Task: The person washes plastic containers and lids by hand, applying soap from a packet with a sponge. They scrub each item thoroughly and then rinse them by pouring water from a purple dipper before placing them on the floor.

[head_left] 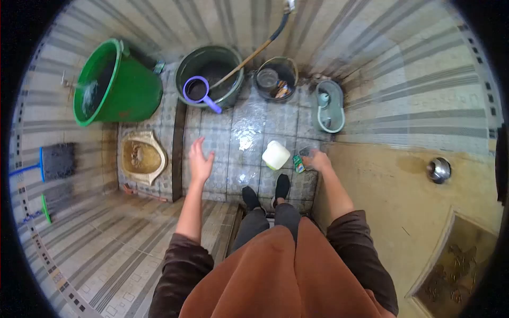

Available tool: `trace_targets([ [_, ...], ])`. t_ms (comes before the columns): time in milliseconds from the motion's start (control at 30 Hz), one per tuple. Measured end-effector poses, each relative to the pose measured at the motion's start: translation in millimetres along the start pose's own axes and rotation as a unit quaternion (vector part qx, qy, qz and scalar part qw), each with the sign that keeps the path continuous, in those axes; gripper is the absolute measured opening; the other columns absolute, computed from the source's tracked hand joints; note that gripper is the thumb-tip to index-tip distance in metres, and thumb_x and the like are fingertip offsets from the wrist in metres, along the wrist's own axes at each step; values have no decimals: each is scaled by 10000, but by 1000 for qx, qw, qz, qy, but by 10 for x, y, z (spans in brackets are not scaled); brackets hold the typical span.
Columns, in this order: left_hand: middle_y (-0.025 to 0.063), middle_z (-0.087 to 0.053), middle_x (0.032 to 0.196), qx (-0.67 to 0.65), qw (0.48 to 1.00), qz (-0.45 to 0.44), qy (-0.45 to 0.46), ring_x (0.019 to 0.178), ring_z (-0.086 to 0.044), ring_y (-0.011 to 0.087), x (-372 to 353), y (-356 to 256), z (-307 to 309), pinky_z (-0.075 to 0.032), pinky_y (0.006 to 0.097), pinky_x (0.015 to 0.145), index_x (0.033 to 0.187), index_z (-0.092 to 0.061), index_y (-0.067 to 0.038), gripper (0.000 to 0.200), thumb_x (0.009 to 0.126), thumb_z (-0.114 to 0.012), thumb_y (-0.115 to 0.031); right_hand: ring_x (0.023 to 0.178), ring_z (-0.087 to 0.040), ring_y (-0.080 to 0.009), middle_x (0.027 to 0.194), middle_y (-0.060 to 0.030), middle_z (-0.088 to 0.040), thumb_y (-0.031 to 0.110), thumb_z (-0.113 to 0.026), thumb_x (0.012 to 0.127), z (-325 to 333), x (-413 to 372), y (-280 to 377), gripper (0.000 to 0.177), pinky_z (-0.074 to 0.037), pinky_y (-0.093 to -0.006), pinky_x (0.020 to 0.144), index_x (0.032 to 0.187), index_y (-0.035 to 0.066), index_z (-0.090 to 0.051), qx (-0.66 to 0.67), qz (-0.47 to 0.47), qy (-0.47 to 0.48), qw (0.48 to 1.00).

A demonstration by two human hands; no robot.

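Green packet (pixel 299 164) lies between container (pixel 275 154) and right hand (pixel 319 160).

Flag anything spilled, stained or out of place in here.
The floor glistens beside the white container, so it looks wet, though that may be normal in a washroom. The door has a brownish stain next to its knob, darker than the surface around it.

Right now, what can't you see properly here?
In the head view:
Whether the right hand holds anything: blur hides it.
Writing on the green packet beside that hand: too small.
Bottom of the green bucket: near side hides it.
End of the blue handle: dark lens edge cuts it off.
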State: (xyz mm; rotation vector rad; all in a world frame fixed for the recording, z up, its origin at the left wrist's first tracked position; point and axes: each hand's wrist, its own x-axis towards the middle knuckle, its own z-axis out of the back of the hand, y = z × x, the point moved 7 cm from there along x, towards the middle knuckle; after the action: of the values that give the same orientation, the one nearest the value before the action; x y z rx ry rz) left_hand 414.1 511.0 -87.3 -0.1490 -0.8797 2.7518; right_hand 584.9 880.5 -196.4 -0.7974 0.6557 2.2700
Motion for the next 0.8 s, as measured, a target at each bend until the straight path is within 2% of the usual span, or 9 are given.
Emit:
trace_targets([
  [33, 165, -394, 1138, -3, 1000, 17, 4, 1048, -379, 326, -43, 177, -173, -297, 367, 898, 1125, -386, -55, 506, 662, -587, -86, 964, -495, -305, 1026, -157, -528, 277, -557, 690, -251, -22, 16, 429, -396, -391, 812, 1080, 118, -479, 10, -29, 20, 999],
  [233, 169, -471, 1049, -62, 967, 247, -9, 990, -436, 318, -769, 1563, -1094, -342, 354, 856, 1061, -455, -67, 446, 645, -603, -129, 919, -522, -289, 967, -138, -557, 236, -558, 689, -1286, 90, 427, 421, -392, -380, 805, 1081, 108, -474, -55, 45, 42, 997],
  [333, 160, -514, 1030, -114, 897, 426, -24, 977, -477, 269, -1326, 2254, -1433, -364, 325, 829, 1048, -485, -40, 408, 667, -599, -132, 905, -530, -276, 965, -115, -565, 229, -560, 692, -1409, 332, 755, 402, -389, -374, 810, 1067, 107, -477, -98, 94, 54, 989],
  [433, 132, -542, 964, -133, 870, 470, -64, 891, -511, 218, -1708, 2734, -1596, -385, 290, 778, 1038, -490, -28, 397, 667, -595, -121, 892, -538, -276, 963, -109, -569, 215, -562, 696, -1495, 666, 1010, 402, -401, -381, 784, 1070, 102, -466, -108, 121, 54, 985],
  [467, 166, -536, 998, -173, 845, 501, -73, 957, -496, 280, -1899, 3009, -1766, -374, 331, 822, 1022, -513, -63, 389, 659, -601, -170, 891, -539, -278, 965, -107, -568, 207, -561, 697, -1513, 799, 1030, 392, -407, -382, 770, 1065, 108, -469, -113, 142, 50, 982],
  [600, 163, -536, 1000, -142, 838, 522, -67, 958, -496, 271, -2039, 3091, -1770, -372, 329, 826, 1031, -507, -61, 396, 660, -598, -169, 893, -536, -283, 972, -101, -567, 185, -558, 697, -1453, 1077, 1116, 368, -424, -377, 751, 1053, 127, -480, -103, 161, 34, 981],
  [700, 158, -520, 1015, -174, 849, 490, -90, 946, -495, 285, -1591, 2794, -1757, -377, 341, 821, 1014, -514, -78, 366, 664, -590, -156, 922, -514, -291, 1011, -120, -534, 217, -543, 702, -1212, 1199, 1143, 375, -418, -390, 766, 1057, 120, -471, -109, 161, 27, 980],
  [767, 153, -506, 1017, 20, 966, 258, 16, 927, -494, 301, -871, 2270, -1669, -388, 357, 808, 993, -520, -91, 326, 674, -572, -134, 930, -512, -284, 1009, -120, -533, 206, -533, 703, -1105, 1340, 1128, 345, -412, -382, 783, 1037, 129, -496, -153, 185, 11, 971],
  [800, 153, -506, 1017, 17, 969, 248, 13, 927, -494, 301, -618, 2210, -1709, -388, 357, 808, 993, -520, -91, 326, 674, -572, -134, 926, -513, -289, 994, -122, -541, 198, -528, 696, -994, 1447, 1207, 341, -411, -383, 787, 1031, 138, -508, -161, 190, 6, 968],
])
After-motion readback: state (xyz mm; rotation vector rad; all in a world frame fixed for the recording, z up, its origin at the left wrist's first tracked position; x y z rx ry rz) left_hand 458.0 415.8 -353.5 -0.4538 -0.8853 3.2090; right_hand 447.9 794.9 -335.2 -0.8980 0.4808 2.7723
